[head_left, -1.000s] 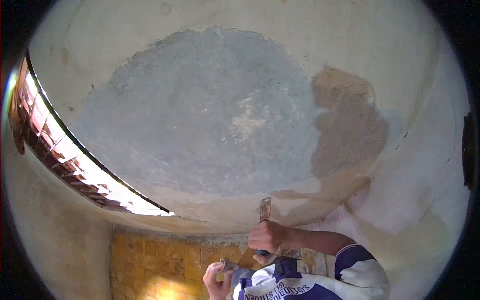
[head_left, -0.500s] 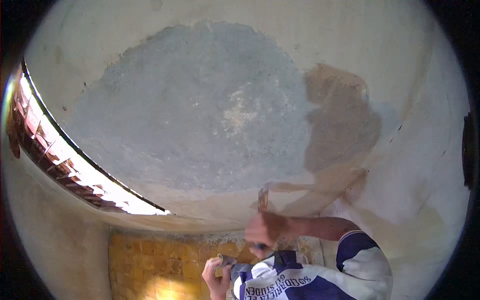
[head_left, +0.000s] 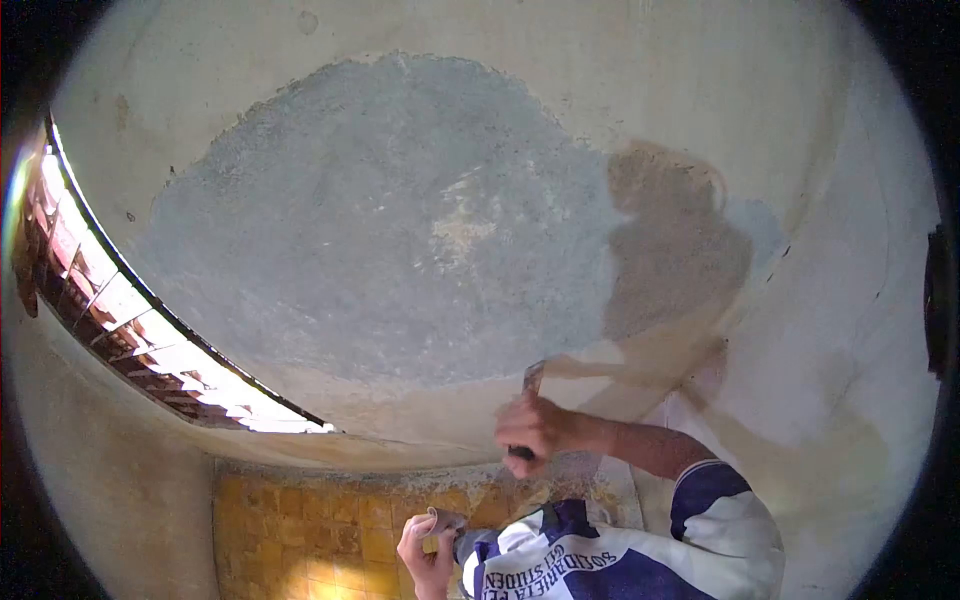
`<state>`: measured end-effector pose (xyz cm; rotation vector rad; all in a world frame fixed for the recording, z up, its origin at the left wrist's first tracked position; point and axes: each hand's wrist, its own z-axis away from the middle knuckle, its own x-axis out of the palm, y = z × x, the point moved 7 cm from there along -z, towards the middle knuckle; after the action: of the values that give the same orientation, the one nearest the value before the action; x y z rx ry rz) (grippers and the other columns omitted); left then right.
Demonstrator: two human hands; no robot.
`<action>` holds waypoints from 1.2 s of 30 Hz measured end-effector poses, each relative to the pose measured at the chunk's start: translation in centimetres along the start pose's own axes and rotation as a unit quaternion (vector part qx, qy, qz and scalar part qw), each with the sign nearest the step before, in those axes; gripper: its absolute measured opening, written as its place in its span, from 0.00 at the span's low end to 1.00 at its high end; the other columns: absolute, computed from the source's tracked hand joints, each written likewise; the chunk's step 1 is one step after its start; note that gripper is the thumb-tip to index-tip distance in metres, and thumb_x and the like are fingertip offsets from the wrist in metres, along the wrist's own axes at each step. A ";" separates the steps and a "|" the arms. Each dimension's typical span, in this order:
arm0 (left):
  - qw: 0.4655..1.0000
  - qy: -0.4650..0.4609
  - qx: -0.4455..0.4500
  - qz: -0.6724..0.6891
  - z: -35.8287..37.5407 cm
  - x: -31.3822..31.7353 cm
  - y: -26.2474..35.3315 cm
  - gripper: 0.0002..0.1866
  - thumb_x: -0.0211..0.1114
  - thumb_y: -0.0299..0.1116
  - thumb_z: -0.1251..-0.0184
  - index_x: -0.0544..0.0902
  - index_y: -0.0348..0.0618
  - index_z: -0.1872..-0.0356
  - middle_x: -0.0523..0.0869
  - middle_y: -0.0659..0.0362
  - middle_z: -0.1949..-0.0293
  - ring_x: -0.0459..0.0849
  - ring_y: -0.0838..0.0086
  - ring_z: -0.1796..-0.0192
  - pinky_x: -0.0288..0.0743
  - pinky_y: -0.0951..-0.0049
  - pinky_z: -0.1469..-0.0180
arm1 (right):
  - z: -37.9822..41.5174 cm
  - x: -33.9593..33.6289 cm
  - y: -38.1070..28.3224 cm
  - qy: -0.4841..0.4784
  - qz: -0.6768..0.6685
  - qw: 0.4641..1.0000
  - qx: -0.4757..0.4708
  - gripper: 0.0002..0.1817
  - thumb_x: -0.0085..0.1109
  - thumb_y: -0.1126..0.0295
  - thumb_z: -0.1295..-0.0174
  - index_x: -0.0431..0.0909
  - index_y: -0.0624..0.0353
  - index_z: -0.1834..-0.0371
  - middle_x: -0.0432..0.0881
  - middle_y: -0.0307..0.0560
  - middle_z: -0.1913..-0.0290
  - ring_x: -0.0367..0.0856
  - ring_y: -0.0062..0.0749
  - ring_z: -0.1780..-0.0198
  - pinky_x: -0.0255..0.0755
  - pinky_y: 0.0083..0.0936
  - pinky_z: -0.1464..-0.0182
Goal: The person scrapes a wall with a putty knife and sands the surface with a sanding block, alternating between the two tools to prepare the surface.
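Note:
My right hand [head_left: 536,432] is closed around the dark handle of a putty knife [head_left: 533,378]. The metal blade points up at the wall and meets, or nearly meets, the lower edge of a large grey patch [head_left: 330,220]; exact contact is hard to tell. Lower down, close to my body, my left hand [head_left: 422,562] pinches a curled greyish sheet [head_left: 446,520] that looks like sandpaper. A pale scuffed spot [head_left: 465,228] shows within the patch.
On the left, a barred window [head_left: 150,335] lets in bright light. Yellowish floor tiles [head_left: 290,520] lie below the wall. My shadow [head_left: 680,240] falls on the wall at right, near a corner. A dark object [head_left: 936,300] sits at the far right edge.
My right hand has risen slightly with the putty knife, its blade now closer to the grey patch. My left hand has shifted slightly left with the sheet, and the view has moved a little.

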<state>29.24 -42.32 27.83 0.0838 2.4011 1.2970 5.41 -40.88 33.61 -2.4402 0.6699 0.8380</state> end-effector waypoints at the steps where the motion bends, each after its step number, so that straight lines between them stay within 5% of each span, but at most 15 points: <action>1: 1.000 -0.010 -0.006 0.007 0.1 0.1 0.4 0.11 0.68 0.23 0.51 0.76 0.37 0.67 0.81 0.51 0.69 0.80 0.62 0.68 0.73 0.70 0.63 | 0.0 0.4 -1.6 -0.010 -0.018 1.000 -0.018 0.14 0.55 0.62 0.53 0.63 0.56 0.85 0.62 0.42 0.85 0.67 0.37 0.84 0.62 0.33 0.82; 4: 1.000 -0.013 -0.003 0.020 -0.3 0.7 1.4 0.10 0.66 0.25 0.46 0.75 0.37 0.64 0.81 0.51 0.69 0.81 0.66 0.68 0.74 0.72 0.62 | -1.2 -0.3 -5.4 -0.033 -0.033 0.996 -0.081 0.13 0.58 0.66 0.60 0.63 0.57 0.85 0.62 0.43 0.85 0.67 0.38 0.84 0.62 0.34 0.83; 8: 1.000 -0.008 0.023 -0.010 -0.2 0.5 1.8 0.09 0.66 0.25 0.46 0.75 0.37 0.65 0.81 0.51 0.69 0.81 0.66 0.68 0.74 0.73 0.62 | 1.1 0.2 0.3 -0.016 0.032 0.999 0.017 0.12 0.57 0.64 0.58 0.63 0.55 0.85 0.62 0.41 0.84 0.67 0.35 0.83 0.61 0.32 0.82; 12: 0.999 -0.005 0.025 -0.040 -0.3 0.6 1.8 0.09 0.65 0.24 0.46 0.75 0.37 0.65 0.81 0.52 0.69 0.81 0.66 0.68 0.74 0.73 0.62 | -1.1 -1.6 -6.0 -0.027 -0.031 0.997 -0.065 0.11 0.58 0.68 0.64 0.65 0.56 0.84 0.61 0.42 0.85 0.67 0.38 0.83 0.62 0.34 0.82; 16: 1.000 -0.008 0.019 -0.013 0.2 0.4 1.3 0.09 0.65 0.25 0.46 0.75 0.37 0.64 0.81 0.52 0.69 0.81 0.66 0.68 0.74 0.73 0.62 | 1.1 -3.9 -0.3 0.022 0.016 0.998 0.064 0.13 0.59 0.62 0.60 0.65 0.57 0.83 0.64 0.43 0.85 0.70 0.41 0.83 0.64 0.34 0.80; 22: 0.999 -0.018 0.024 -0.032 0.1 1.1 1.4 0.11 0.66 0.27 0.46 0.76 0.36 0.64 0.81 0.53 0.71 0.81 0.67 0.68 0.74 0.73 0.61 | -0.6 -4.3 -6.2 -0.003 -0.014 0.997 -0.075 0.11 0.58 0.68 0.66 0.64 0.55 0.85 0.63 0.41 0.86 0.68 0.36 0.84 0.63 0.31 0.81; 25: 0.999 -0.007 0.021 -0.039 -0.1 1.1 2.0 0.10 0.66 0.25 0.47 0.76 0.36 0.64 0.82 0.52 0.69 0.81 0.67 0.66 0.74 0.71 0.60 | 1.4 -4.0 -0.5 0.037 0.008 0.998 0.041 0.12 0.57 0.65 0.62 0.63 0.56 0.85 0.61 0.41 0.84 0.65 0.35 0.85 0.58 0.31 0.84; 30: 0.999 -0.032 0.019 -0.031 -0.8 1.2 2.7 0.09 0.66 0.21 0.48 0.79 0.35 0.65 0.83 0.50 0.65 0.82 0.62 0.61 0.75 0.67 0.56 | -1.9 -5.9 -7.7 0.033 -0.035 0.995 -0.087 0.09 0.51 0.74 0.62 0.60 0.56 0.88 0.57 0.41 0.87 0.64 0.33 0.85 0.59 0.31 0.84; 33: 0.999 -0.042 0.002 -0.025 -0.7 1.2 2.8 0.09 0.66 0.22 0.49 0.79 0.36 0.65 0.83 0.50 0.64 0.82 0.61 0.61 0.75 0.67 0.55 | 3.5 -4.3 2.4 0.051 -0.062 0.983 0.163 0.09 0.51 0.75 0.59 0.60 0.54 0.88 0.59 0.39 0.87 0.64 0.30 0.85 0.59 0.28 0.83; 36: 0.999 -0.037 -0.023 0.000 -0.5 1.2 2.0 0.10 0.67 0.23 0.47 0.79 0.36 0.63 0.83 0.50 0.65 0.83 0.61 0.59 0.75 0.66 0.54 | 7.1 -4.4 3.8 0.083 -0.095 0.968 0.219 0.06 0.51 0.73 0.53 0.67 0.55 0.83 0.69 0.40 0.82 0.73 0.35 0.79 0.65 0.30 0.78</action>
<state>27.65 -41.22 29.31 0.1170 2.3082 1.3254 -2.86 -38.50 30.48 -2.1390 0.5940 0.3646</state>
